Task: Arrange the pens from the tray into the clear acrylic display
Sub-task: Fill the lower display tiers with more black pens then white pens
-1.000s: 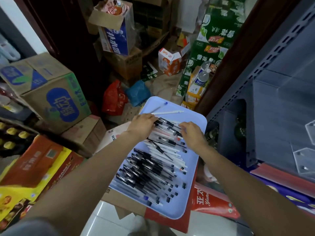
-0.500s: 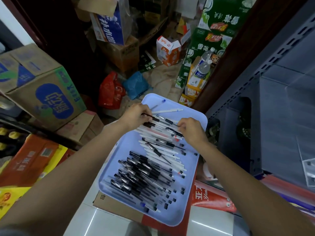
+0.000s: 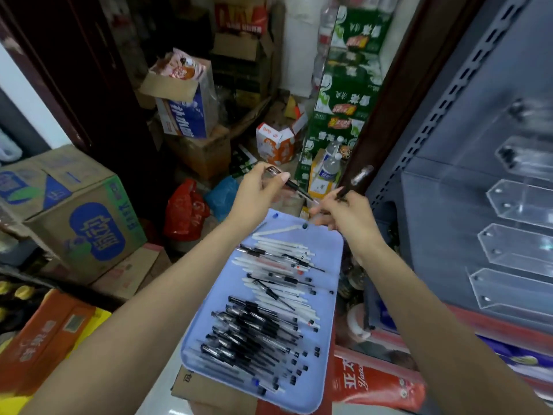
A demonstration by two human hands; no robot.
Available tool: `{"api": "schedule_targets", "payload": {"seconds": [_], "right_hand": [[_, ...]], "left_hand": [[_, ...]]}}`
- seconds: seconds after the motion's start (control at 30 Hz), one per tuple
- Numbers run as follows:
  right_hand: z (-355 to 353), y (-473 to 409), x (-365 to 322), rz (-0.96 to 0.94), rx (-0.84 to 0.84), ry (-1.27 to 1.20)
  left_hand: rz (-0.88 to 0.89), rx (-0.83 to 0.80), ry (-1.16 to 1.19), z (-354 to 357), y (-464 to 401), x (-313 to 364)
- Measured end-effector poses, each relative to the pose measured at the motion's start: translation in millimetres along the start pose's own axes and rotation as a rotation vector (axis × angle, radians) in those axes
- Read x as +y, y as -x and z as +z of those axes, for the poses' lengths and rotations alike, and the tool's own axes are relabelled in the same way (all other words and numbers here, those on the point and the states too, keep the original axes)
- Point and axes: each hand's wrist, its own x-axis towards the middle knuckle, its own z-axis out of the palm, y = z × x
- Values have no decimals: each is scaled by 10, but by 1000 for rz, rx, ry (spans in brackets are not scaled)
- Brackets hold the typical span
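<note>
The person is holding both hands above the far end of the light blue tray (image 3: pixel 332 295), each hand gripping a pen. The left hand (image 3: pixel 257 191) is pinching a black-gripped pen (image 3: pixel 288 183) between thumb and fingers; the pen is running through the grip, its dark end sticking out above the fingers at the upper left and its tip pointing down to the right, toward the other hand. The right hand (image 3: pixel 347 215) is curling its fingers around a second pen (image 3: pixel 354 181), which is rising out of the top of the fist and tilting up to the right, toward the shelf. Motion blur is softening that pen, so whether the right hand is holding more than one cannot be told. The two held pens are near each other but apart, both lifted off the tray.

Two pens are in the hands. The rest are lying in the tray, too many and too overlapped to count exactly: a loose group of white-barrelled pens (image 3: pixel 278 265) across the middle, and a denser pile of black-gripped clear pens (image 3: pixel 248 333) at the near end. One white pen (image 3: pixel 276 231) is lying apart at the far end.

The clear acrylic display (image 3: pixel 520 256) is sitting on the grey shelf at the right, well apart from the hands. At least five angled compartments are showing, stacked one behind another.

The tray is resting on a cardboard box (image 3: pixel 191 387).
</note>
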Motion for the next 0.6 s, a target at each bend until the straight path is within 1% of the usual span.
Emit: {"api": "schedule_targets", "payload": {"seconds": [0.13,0.2,0.27,0.37,0.5,0.6], "right_hand": [[-408,224,-294,-18,67,-195],[-664,331,-373,-94,102,-198],[-945,436,-407,-202,178,-163],[-1430,601,-397,-365,255,-196],[-2181,825,-316,-458,276,-225],[-2761,923,-193,-472,311,-274]], "left_hand": [[242,26,-231,316,-6,500],[333,17,-321,508,11,703],[377,1,-393,743,11,883],[440,-57,-448,1149,68,1146],[494,-144,-429,1749,173,1446],[508,-193,-449,2259,228,1630]]}}
